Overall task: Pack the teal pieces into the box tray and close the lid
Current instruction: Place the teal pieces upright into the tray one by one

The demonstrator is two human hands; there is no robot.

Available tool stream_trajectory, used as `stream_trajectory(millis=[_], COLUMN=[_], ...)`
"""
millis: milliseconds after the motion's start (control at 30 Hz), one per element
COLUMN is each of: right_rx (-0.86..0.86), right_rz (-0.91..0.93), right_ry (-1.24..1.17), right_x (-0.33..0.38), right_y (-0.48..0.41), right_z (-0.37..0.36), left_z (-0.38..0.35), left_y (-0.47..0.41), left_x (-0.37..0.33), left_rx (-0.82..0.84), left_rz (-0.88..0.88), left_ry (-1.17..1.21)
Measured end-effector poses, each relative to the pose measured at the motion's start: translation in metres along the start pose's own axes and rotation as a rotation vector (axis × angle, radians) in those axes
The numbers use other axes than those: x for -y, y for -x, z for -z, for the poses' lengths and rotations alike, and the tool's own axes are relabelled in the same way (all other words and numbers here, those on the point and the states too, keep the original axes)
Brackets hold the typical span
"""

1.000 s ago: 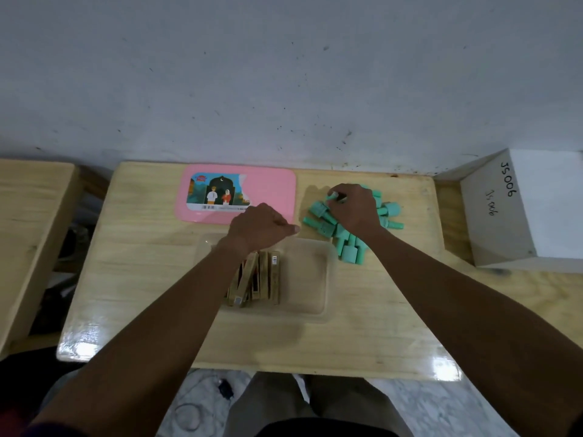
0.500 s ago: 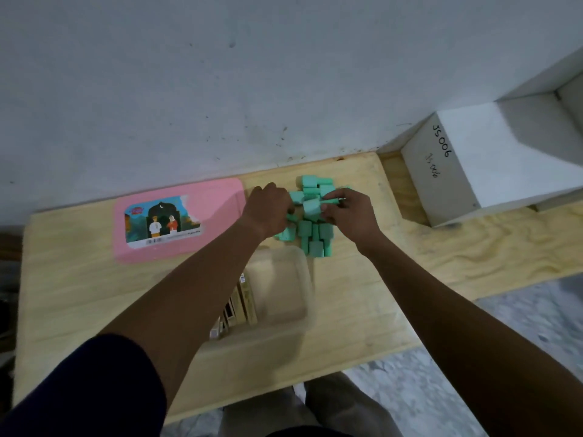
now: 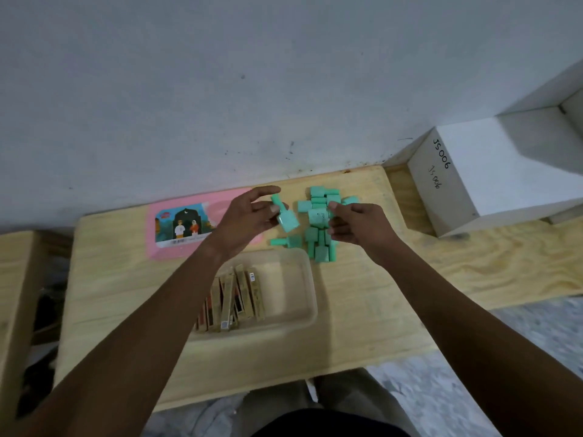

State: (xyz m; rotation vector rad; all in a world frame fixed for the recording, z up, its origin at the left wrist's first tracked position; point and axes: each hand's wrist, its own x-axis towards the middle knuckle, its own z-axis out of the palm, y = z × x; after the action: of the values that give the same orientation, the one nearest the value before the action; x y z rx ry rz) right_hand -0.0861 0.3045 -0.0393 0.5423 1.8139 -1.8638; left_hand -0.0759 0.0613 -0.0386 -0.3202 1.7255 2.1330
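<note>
A pile of teal pieces [image 3: 318, 247] lies on the wooden table, behind and to the right of the clear box tray [image 3: 299, 279]. My left hand [image 3: 249, 216] holds one teal piece [image 3: 285, 216] lifted above the table, left of the pile. My right hand [image 3: 359, 223] pinches another teal piece [image 3: 318, 216] over the pile. The tray holds several gold sticks [image 3: 233, 298] in its left half; its right half is bare. The pink lid [image 3: 176, 228], with a picture label, lies flat behind the tray to the left.
A white box [image 3: 467, 184] marked JS006 stands at the back right, against the grey wall [image 3: 220, 89]. Another wooden table [image 3: 19, 279] sits to the left across a gap. The near table edge [image 3: 284, 386] runs just before my legs.
My left hand went from the tray to the pile and lifted a teal piece leftward. My right hand picked one up from the pile. The view shifted right.
</note>
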Motion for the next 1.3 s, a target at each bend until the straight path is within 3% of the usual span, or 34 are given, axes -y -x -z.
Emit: stream_trajectory(millis=[100, 300, 500, 633, 800, 933, 1033, 1300], right_rx=[0.109, 0.196, 0.369, 0.378, 0.144, 0.129, 0.107, 0.107], right_rz=[-0.007, 0.030, -0.035, -0.001, 0.517, 0.734, 0.888, 0.940], right_ry=[-0.002, 0.098, 0.183, 0.309, 0.984, 1.361, 1.524, 1.668], right_x=[0.007, 0.008, -0.003, -0.018, -0.047, -0.057, -0.058, -0.057], right_y=[0.011, 0.025, 0.032, 0.040, 0.028, 0.018, 0.012, 0.006], right_z=[-0.003, -0.005, -0.012, -0.029, -0.045, -0.050, -0.052, -0.057], left_z=[0.003, 0.007, 0.009, 0.005, -0.007, -0.017, -0.022, -0.025], left_y=[0.026, 0.053, 0.074, 0.082, 0.075, 0.061, 0.052, 0.049], left_x=[-0.005, 0.003, 0.013, 0.032, 0.057, 0.075, 0.081, 0.090], left_rx=[0.007, -0.138, -0.299, -0.342, -0.416, -0.415, -0.437, -0.451], left_rz=[0.046, 0.079, 0.020, -0.006, -0.052, -0.057, -0.074, -0.218], left_ry=[0.094, 0.087, -0.298, -0.585, -0.872, -0.952, -1.020, -1.200])
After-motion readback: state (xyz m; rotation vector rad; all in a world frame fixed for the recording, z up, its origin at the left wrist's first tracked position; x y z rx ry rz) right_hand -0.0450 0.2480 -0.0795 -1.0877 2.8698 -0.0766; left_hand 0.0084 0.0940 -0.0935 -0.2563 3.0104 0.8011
